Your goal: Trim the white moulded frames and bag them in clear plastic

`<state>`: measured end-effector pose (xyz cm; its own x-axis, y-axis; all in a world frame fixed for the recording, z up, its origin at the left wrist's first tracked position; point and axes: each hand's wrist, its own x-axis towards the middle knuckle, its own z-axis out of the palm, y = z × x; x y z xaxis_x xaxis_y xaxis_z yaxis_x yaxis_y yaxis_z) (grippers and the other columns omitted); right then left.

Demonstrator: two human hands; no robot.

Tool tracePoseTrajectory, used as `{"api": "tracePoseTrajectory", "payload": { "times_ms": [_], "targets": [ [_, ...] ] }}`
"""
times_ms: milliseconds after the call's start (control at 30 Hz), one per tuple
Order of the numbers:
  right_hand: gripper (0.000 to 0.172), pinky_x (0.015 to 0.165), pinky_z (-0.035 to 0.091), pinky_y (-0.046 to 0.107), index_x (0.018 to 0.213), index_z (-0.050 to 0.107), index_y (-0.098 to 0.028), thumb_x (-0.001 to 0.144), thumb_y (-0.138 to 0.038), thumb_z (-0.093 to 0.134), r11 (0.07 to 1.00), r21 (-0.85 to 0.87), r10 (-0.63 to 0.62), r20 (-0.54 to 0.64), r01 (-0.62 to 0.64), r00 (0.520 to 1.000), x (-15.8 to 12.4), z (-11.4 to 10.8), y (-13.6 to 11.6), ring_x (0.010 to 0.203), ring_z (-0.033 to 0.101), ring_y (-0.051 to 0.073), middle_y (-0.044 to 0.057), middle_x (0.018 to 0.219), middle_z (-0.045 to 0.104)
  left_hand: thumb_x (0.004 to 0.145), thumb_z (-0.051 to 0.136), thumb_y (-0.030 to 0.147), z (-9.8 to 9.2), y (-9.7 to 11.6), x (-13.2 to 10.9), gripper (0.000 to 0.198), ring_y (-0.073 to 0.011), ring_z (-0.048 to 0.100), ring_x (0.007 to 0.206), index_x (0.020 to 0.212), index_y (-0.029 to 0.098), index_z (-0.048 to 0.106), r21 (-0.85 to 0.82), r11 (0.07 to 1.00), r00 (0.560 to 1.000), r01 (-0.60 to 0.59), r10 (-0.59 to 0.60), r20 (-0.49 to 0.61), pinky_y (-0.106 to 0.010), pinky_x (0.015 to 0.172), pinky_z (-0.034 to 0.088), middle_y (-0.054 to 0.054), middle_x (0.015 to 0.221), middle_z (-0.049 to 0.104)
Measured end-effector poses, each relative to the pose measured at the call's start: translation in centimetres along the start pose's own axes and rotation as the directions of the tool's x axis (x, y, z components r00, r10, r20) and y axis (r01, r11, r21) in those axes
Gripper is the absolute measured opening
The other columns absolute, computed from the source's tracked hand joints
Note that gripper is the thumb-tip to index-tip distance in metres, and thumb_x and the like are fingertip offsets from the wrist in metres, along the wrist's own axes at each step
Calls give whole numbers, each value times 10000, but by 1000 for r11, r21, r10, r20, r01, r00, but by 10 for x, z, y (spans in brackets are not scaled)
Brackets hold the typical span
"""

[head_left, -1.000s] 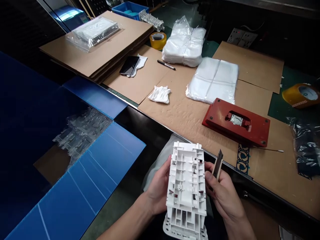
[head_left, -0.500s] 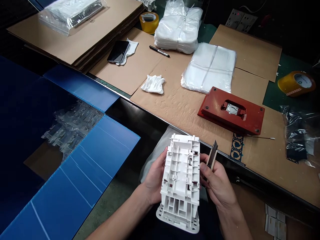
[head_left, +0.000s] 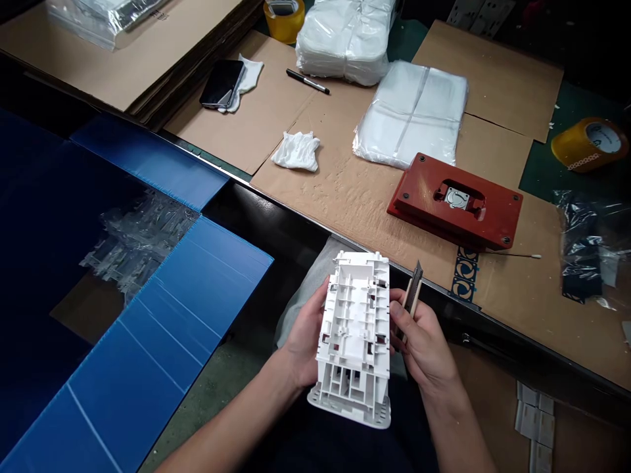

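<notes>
A white ribbed plastic housing (head_left: 355, 315) is held upright in front of me, its open inner side with many slots turned toward the camera. My left hand (head_left: 306, 335) grips its left edge, the fingertips hidden behind it. At the housing's right edge, my right hand (head_left: 419, 338) has its fingers closed round a utility knife (head_left: 411, 299). The blade points up and away, apart from the housing. Some of the right fingers reach behind the housing, and whether they press on it is hidden.
Beyond my hands, a cardboard-covered bench holds a red fixture block (head_left: 458, 200), stacks of plastic bags (head_left: 414, 115), a crumpled white cloth (head_left: 296, 151), a marker (head_left: 307, 81), a phone (head_left: 223, 83) and tape (head_left: 589, 144). A blue box (head_left: 197, 289) with bagged parts stands left.
The housing has tilted a little, so its lower end looks shorter. Both hands keep their holds. The whole scene sits slightly higher and farther left as the head view shifted.
</notes>
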<state>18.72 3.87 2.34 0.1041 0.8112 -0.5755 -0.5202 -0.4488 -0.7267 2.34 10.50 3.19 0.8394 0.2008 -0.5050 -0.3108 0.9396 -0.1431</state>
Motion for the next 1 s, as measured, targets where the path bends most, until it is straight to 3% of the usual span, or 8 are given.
{"api": "tracePoseTrajectory", "payload": {
  "times_ms": [200,333,433,500,600,667,833,1000],
  "targets": [
    [334,356,372,176,941,680,-181,822,-481,767,1000,-25,13,-33,-14,999,0,1,0,415,478,75,-27,610,607,940,394,683,0,-2,1,767,-387,675,1111,1389,79,538,15,999,999,-34,34,-27,-529,1019,457,-210,1199,713],
    [334,362,339,169,1005,719,-193,817,-463,780,998,-59,-21,-102,15,995,3,-5,1,443,427,62,-30,632,587,862,508,742,-13,-3,2,834,-401,627,1194,1398,104,529,185,970,987,-156,162,-15,-543,1054,435,-215,1253,686],
    [299,393,341,170,1036,760,-218,799,-393,814,988,-118,-116,-111,102,987,6,-16,2,478,379,34,12,843,666,772,804,415,-23,-1,-1,789,-375,581,1265,1450,175,480,495,820,952,-288,299,59,-508,1094,411,-174,1331,654],
    [301,433,390,194,1035,784,-223,775,-363,836,977,-160,-156,-67,144,985,7,-23,2,532,440,56,51,976,686,713,848,237,-25,3,-4,871,-364,533,1319,1484,219,444,660,675,939,-329,310,151,-488,1109,400,-148,1408,603],
    [335,542,494,263,1055,797,-225,758,-373,846,970,-180,-165,1,162,986,6,-31,3,744,595,170,102,1131,681,699,848,223,-22,9,-8,858,-358,530,1310,1471,244,475,779,513,923,-360,314,220,-475,1088,421,-124,1409,600],
    [341,635,539,305,1059,800,-237,756,-386,847,971,-159,-173,38,176,984,4,-34,5,906,623,233,111,1253,648,686,851,221,-19,12,-9,828,-354,588,1229,1443,249,517,821,441,917,-364,325,232,-464,1026,470,-124,1351,641],
    [319,714,560,314,1065,801,-270,755,-322,853,973,-96,-202,86,210,976,0,-41,13,1185,581,320,115,1343,625,720,807,206,-19,15,-9,778,-361,616,1211,1447,242,530,832,353,899,-427,268,347,-449,1003,488,-155,1376,627],
    [347,761,588,376,1011,816,-268,675,-267,903,973,-74,-213,57,217,975,-1,-40,12,1196,595,356,126,1347,643,721,804,201,-16,12,-12,755,-381,583,1268,1431,229,550,857,334,910,-393,277,309,-484,1066,455,-145,1398,621]
  ]
}}
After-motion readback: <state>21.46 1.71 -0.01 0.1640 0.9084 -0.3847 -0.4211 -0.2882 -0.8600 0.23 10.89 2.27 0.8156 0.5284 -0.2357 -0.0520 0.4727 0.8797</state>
